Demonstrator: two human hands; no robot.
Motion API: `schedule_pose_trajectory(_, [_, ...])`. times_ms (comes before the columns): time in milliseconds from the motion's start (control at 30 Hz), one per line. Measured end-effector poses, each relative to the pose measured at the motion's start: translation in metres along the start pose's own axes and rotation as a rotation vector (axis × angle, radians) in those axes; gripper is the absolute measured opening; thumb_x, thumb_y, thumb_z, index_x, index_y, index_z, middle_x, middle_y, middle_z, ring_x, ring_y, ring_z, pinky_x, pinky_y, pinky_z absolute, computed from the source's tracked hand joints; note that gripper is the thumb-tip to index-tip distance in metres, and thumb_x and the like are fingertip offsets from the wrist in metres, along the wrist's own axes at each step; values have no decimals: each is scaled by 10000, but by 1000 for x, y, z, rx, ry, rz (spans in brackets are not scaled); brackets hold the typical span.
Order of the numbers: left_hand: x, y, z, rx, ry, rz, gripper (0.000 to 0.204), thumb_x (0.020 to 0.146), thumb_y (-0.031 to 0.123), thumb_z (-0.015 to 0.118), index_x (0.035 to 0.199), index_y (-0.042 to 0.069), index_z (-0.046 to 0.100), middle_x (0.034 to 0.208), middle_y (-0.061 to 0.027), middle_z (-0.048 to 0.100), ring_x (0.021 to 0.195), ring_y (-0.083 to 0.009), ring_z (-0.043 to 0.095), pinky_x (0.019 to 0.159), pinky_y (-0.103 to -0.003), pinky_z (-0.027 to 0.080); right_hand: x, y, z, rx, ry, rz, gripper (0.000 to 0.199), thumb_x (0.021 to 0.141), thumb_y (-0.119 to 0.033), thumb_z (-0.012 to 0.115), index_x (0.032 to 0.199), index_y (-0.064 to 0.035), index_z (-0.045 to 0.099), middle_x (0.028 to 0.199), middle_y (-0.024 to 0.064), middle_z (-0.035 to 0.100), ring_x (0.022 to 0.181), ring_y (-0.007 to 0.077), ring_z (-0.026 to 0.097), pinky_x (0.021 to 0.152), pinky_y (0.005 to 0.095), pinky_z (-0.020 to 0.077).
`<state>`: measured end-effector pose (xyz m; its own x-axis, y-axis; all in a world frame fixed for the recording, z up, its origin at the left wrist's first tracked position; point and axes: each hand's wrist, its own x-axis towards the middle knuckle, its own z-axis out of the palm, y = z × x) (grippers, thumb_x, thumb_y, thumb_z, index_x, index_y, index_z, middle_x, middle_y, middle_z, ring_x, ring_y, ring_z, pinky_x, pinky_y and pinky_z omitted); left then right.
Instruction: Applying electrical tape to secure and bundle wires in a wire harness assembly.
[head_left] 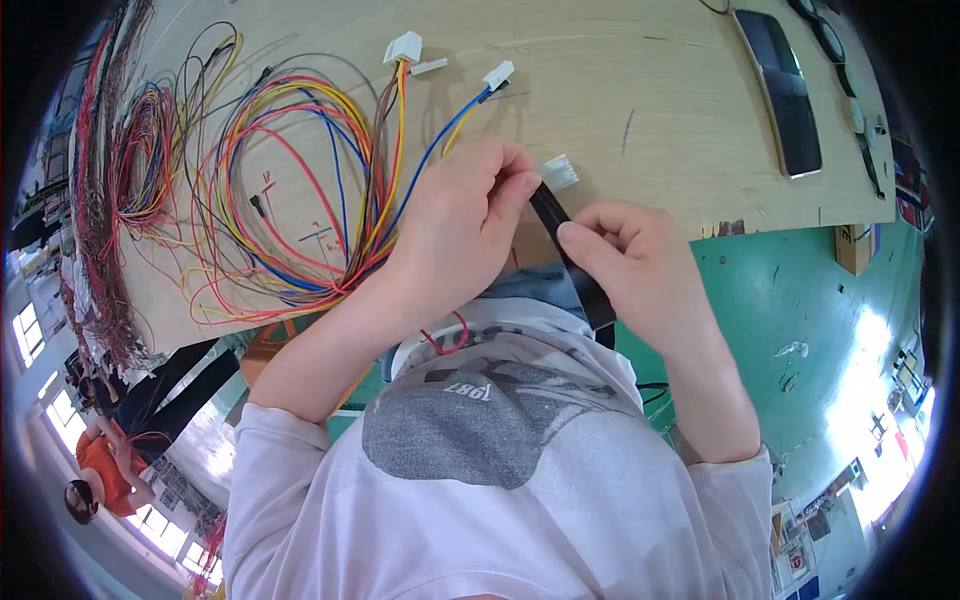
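Observation:
A strip of black tape [552, 217] is stretched between my two hands at the table's front edge. My left hand [462, 220] is closed, pinching the upper end between thumb and fingertips. Lower down, the thumb and curled fingers of my right hand [640, 262] grip the same strip, and its wider black end hangs below them. Just beyond the left fingertips lies a white connector [561, 172]. A coiled wire harness [290, 290] of red, yellow, blue and brown wires spreads left of my left hand. Its other white connectors [404, 46] [498, 75] lie farther back.
More bundled wires [146, 150] lie along the left end of the wooden table [660, 120]. A phone [779, 92] and a dark strap [850, 95] rest at the right. A cardboard box [855, 248] is beyond the right corner. Another person in orange [108, 468] is at far left.

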<state>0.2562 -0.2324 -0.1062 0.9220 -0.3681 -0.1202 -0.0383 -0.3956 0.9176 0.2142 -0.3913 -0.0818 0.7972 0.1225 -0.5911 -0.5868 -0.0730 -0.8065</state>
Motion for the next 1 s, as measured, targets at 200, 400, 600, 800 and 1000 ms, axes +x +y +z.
schedule_pose_trajectory(200, [7,-6,-3,2,1,77,80,716,-4,538,756,-3,468,767,-126,482,638,-256,493,539,-311,399,16,-9,4,-163,-45,139,232,765,-166,522,645,33,534,465,57,462,451,88,436,426,261,335])
schedule_pose_trajectory(400, [11,-4,-5,47,12,183,129,664,-57,549,736,-11,452,855,-120,436,631,-214,482,519,-271,405,20,-10,6,-258,-21,87,233,748,-167,505,631,34,522,470,130,464,410,176,454,426,314,345])
schedule_pose_trajectory(600, [12,-8,-3,89,18,192,123,662,-57,550,721,-12,452,848,-119,440,614,-214,485,514,-272,408,21,-13,5,-242,-34,148,232,754,-156,499,637,43,517,457,114,457,404,165,460,416,309,342])
schedule_pose_trajectory(800, [12,-6,-4,98,5,144,98,692,-46,547,728,-12,463,873,-97,449,636,-163,488,503,-237,417,22,-11,4,-200,-29,166,232,758,-152,491,635,43,514,452,99,460,401,154,460,405,302,344])
schedule_pose_trajectory(1000, [14,-11,-3,79,38,160,116,659,-50,556,701,-15,454,815,-126,460,622,-238,491,522,-288,406,22,-15,5,-202,-18,193,241,764,-153,480,622,39,509,455,83,467,397,145,468,405,293,354])
